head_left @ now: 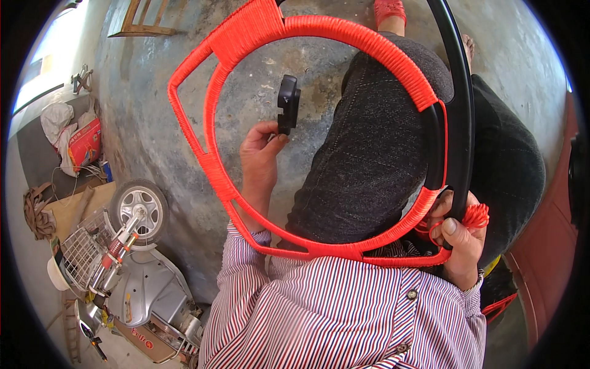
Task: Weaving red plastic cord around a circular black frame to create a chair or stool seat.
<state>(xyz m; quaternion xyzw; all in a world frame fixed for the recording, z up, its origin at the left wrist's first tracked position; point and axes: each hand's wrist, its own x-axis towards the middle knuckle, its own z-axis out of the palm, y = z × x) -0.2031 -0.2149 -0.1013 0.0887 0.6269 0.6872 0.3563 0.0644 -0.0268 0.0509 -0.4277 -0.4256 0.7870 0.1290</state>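
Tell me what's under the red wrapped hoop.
Under the hoop: a lap in dark trousers and concrete floor. The left hand shows through it. What the lap covers is hidden.

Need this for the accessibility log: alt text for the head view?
A person's right hand grips a black ring frame mostly wrapped in red cord; the left hand holds a small black clip. A grey scooter stands on the concrete floor.

The supporting surface is a bare concrete floor (pixel 166 123), grey and mottled with darker stains. A grey scooter (pixel 132 270) with a wire front basket (pixel 80 249) stands on it at the lower left. Flattened cardboard (pixel 67 209) lies just beside the front wheel, with a coil of rope (pixel 35 212) at its edge. Further back lie a white sack (pixel 55 120) and a red bag (pixel 85 144), touching. A wooden frame (pixel 138 21) rests at the far edge.
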